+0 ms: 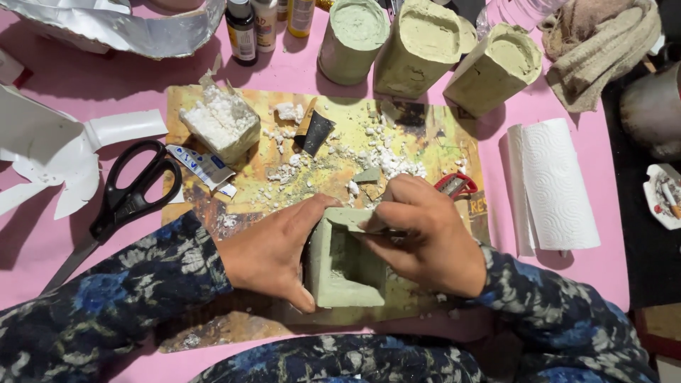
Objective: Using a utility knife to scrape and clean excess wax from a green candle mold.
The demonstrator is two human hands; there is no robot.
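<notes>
A pink table (624,276) carries a worn, mottled yellow-brown mat (433,152) strewn with white crumbs. On the mat's near edge stands a hollow, squarish pot (345,273) of rough grey-green clay, its mouth facing upward and its longer side running near to far. The left hand (273,252) grips its left wall; the right hand (425,237) pinches the far rim. Black scissors (124,202) lie left.

A pink table (85,85) carries a stained yellow-brown mat (425,142) under both hands, black scissors (124,198) beyond the left sleeve, a paper towel roll (557,184) right of the right hand, and three green moulded pots (418,46) beyond them.
</notes>
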